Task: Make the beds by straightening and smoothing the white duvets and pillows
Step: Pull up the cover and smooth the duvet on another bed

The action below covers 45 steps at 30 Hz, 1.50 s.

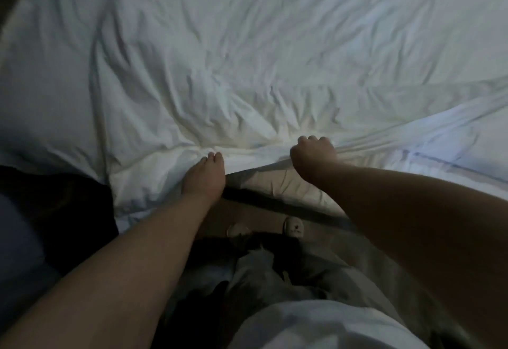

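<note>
The white duvet (247, 59) is lying wrinkled over the bed (277, 187). At its near edge my right hand (313, 156) is gripping the fabric in a fist, and my left hand (204, 176) is pinching it just beside.

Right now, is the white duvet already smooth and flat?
No, the duvet is creased all over, with folds fanning out from where the right hand grips its near edge.

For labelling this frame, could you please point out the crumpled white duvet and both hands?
crumpled white duvet (247, 54): head view, wrinkled middle.
left hand (204, 178): head view, back of hand.
right hand (313, 156): head view, back of fist.
</note>
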Tool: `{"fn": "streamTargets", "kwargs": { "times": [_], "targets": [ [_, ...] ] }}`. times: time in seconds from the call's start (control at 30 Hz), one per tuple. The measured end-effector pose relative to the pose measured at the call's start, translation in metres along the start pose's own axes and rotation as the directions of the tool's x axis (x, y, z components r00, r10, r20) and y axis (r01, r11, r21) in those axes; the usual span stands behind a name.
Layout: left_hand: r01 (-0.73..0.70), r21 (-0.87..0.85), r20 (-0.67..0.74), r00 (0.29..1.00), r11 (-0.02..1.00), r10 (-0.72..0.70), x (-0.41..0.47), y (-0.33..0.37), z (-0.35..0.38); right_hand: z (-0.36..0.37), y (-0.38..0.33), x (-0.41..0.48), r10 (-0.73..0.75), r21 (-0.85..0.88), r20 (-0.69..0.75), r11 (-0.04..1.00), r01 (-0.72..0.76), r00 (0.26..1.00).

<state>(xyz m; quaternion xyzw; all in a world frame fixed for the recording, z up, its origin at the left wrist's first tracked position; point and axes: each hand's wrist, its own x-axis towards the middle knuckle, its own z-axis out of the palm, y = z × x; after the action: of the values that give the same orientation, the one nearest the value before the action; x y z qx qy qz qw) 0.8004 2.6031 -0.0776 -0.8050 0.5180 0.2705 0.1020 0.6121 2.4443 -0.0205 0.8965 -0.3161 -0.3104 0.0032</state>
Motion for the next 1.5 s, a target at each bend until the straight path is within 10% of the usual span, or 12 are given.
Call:
{"fn": "streamTargets", "kwargs": {
  "times": [0.33, 0.7, 1.0, 1.5],
  "targets": [
    [-0.025, 0.134, -0.453, 0.887, 0.991, 0.084, -0.014, -0.003, -0.255, -0.183, 0.074, -0.015, 0.27, 0.146, -0.463, 0.963, -0.228, 0.844],
    [-0.016, 0.197, -0.635, 0.759, 0.98, 0.14, -0.002, 0.012, -0.354, -0.257, 0.127, 0.01, 0.434, 0.517, -0.478, 0.842, -0.155, 0.764],
    [0.242, 0.072, -0.638, 0.756, 0.968, -0.142, 0.058, -0.026, -0.351, -0.258, 0.149, 0.092, 0.41, 0.531, -0.523, 0.843, -0.09, 0.748],
    [0.293, 0.447, -0.704, 0.698, 0.845, 0.131, 0.336, 0.045, -0.61, -0.359, 0.329, 0.34, 0.643, 0.735, -0.489, 0.668, -0.118, 0.589]
  ]
}}
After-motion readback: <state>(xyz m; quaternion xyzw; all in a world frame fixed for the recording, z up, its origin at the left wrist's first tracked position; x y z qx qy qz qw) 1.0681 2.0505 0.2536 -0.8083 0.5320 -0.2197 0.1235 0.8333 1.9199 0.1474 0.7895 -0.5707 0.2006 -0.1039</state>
